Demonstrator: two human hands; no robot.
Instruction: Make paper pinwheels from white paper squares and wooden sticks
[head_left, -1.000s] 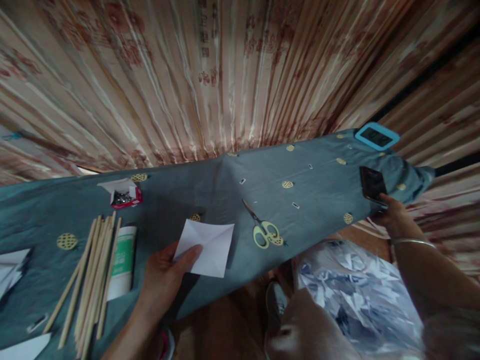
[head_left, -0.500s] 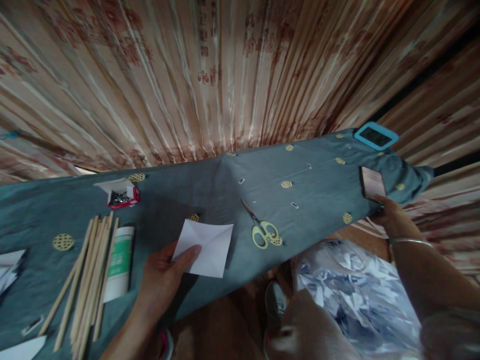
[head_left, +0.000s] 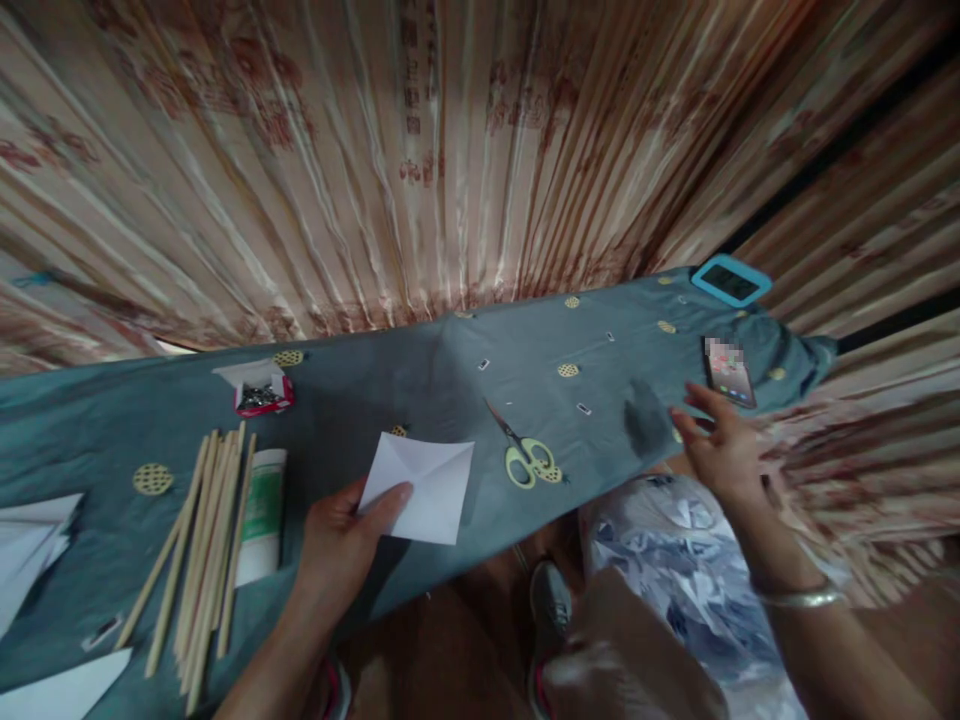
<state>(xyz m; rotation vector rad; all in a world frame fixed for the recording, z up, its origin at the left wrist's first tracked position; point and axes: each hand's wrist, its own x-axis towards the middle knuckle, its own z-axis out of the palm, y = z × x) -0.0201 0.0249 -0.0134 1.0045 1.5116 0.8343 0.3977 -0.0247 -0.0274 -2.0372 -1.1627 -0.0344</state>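
A creased square of white paper (head_left: 433, 487) is pinched in my left hand (head_left: 346, 535), thumb on top, just above the table's front edge. My right hand (head_left: 720, 445) is in the air with fingers apart, holding nothing. Just beyond it a phone (head_left: 727, 372) lies on the cloth with its screen lit. Between my hands rests a pair of scissors (head_left: 531, 455) with pale yellow-green handles, blades pointing away from me. To the left of my left hand are a bundle of thin wooden sticks (head_left: 199, 555) and a white and green tube (head_left: 262, 515).
A small red and white box (head_left: 262, 388) of metal bits stands open at back left. White papers (head_left: 30, 550) lie at far left. A blue-framed device (head_left: 731, 281) sits at far right. Below the table edge is a clear bag (head_left: 667, 570) of folded paper. Curtains (head_left: 337, 160) hang behind.
My right hand has let go of the phone and drawn back toward me and left. The phone's screen is now bright and coloured. My left hand still holds the paper.
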